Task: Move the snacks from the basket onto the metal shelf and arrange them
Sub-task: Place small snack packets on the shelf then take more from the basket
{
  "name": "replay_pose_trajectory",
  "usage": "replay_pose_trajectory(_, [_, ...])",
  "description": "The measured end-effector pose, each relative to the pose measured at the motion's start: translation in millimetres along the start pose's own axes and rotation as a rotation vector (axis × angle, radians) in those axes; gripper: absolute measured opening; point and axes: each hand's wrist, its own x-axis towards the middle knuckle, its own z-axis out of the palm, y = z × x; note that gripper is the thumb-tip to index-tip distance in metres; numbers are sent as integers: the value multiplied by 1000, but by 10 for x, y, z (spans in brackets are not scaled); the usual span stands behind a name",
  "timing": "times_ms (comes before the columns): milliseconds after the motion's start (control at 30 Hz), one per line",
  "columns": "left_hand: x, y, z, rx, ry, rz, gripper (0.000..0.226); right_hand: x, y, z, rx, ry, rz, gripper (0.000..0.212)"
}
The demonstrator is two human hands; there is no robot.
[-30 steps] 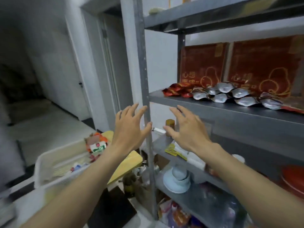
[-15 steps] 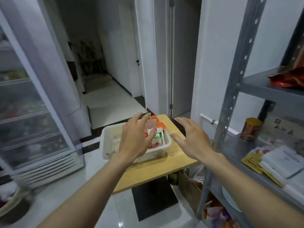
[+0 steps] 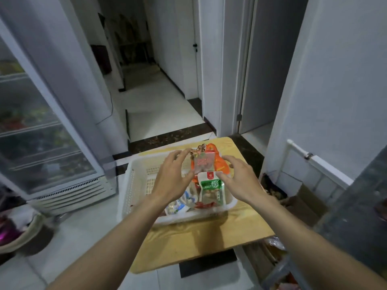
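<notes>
A view from the person's head looks down over both bare forearms toward a low yellow wooden bench (image 3: 209, 241). At far left stands a glass-door cooler (image 3: 41, 122) with blurred goods on its shelves and a vent grille along its base; a round basket-like object sits on the pale tiled floor below it, partly cut off by the frame edge. Next comes a dim hallway running away behind the bench. On the bench rests a white plastic basket (image 3: 134, 185) with slotted walls; its left half is bare and the snack packets are heaped in its right half. The left hand (image 3: 171, 181) reaches over the basket with fingers spread, its fingertips touching the left edge of a red and clear snack packet (image 3: 203, 164) that stands upright at the top of the heap. Under that packet lies a green and white snack packet (image 3: 211, 191), with an orange packet (image 3: 222, 166) behind and blue and white packets (image 3: 178, 206) toward the near wall. The right hand (image 3: 240, 181) is also spread, its thumb and fingers at the right side of the two upper packets; neither hand has closed round anything. At far right a grey upright of the metal shelf (image 3: 356, 206) cuts the corner, well apart from the basket
</notes>
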Motion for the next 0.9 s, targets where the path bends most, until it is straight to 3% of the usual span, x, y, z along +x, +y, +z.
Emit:
replay_pose_trajectory(367, [982, -826, 852, -195, -244, -110, 60, 1282, 349, 727, 139, -105, 201, 50])
replay_pose_trajectory(633, [1248, -1071, 1269, -478, -436, -222, 50, 1675, 507, 1052, 200, -238, 271, 49])
replay_pose_trajectory(900, [1262, -1069, 1324, -724, -360, -270, 43, 1733, 520, 1126, 292, -255, 161, 58])
